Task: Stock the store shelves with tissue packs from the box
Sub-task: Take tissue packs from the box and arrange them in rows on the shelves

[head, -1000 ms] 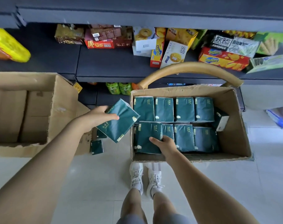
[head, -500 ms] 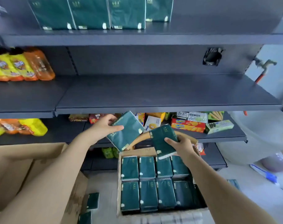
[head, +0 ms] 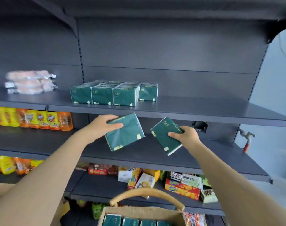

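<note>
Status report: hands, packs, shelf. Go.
Left hand grips one tissue pack, right hand grips second pack. Both held below the stocked row on the shelf, not yet placed. Nothing between packs and shelf.

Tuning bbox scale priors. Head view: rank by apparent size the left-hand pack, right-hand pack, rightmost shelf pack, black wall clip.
1-2. Left-hand pack and right-hand pack: near alike, not ranked.
3. Rightmost shelf pack, smaller because it is farther from the camera.
4. Black wall clip.

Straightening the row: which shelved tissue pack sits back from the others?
The rightmost tissue pack, set farther back; the other three packs stand nearer the shelf edge.
</note>
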### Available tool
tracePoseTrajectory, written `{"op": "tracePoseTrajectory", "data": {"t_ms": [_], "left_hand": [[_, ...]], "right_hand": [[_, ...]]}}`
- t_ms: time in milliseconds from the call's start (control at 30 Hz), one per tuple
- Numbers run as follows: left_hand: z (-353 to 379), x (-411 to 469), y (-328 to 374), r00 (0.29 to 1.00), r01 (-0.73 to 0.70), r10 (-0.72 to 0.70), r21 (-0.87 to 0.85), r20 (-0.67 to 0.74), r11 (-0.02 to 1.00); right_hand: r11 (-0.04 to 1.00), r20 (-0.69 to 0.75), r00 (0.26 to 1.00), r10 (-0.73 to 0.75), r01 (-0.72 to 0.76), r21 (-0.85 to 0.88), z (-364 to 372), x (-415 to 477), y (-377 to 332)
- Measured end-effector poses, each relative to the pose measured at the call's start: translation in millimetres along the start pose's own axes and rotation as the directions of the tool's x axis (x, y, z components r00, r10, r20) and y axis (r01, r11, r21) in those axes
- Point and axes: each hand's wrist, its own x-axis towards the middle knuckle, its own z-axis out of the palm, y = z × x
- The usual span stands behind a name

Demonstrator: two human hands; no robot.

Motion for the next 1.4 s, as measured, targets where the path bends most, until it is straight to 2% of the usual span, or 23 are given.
{"op": "tracePoseTrajectory", "data": {"t_ms": [167, 400, 733, 1067, 1200, 1400], "left_hand": [[-16.5, 20.6, 50.0, 0.991, -0.121, 0.127, 0.116, -0.040, 0.986], [-49.2, 80.8, 73.6, 0.985, -0.160, 0.172, 0.251, -0.028, 0.955], [-104.7, 188.1, 53.8, 0.973, -0.217, 0.227, 0.159, -0.050, 0.963], [-126.7, 284.6, 22.3, 0.957, -0.258, 0.277, 0.191, -0.085, 0.947], [-122.7, 303.7, 10.3, 0.948, -0.273, 0.292, 0.145, -0.125, 0.951], [-112.7, 312.3, -0.8, 0.945, -0.278, 0.290, 0.098, -0.148, 0.956]], "right_hand": [[0.996, -0.020, 0.996, -0.092, 0.092, -0.013, -31.9, 27.7, -37.9], [0.949, 0.027, 0.978, -0.207, 0.207, -0.236, -44.4, 80.7, -95.0], [0.850, 0.008, 0.960, -0.280, 0.251, -0.464, -1.1, 197.7, -134.3], [0.809, 0.023, 0.957, -0.291, 0.259, -0.527, 67.2, 314.2, -115.5], [0.787, 0.035, 0.933, -0.357, 0.321, -0.527, 87.6, 332.8, -98.2], [0.741, 0.082, 0.923, -0.377, 0.354, -0.570, 94.2, 344.9, -76.7]]}}
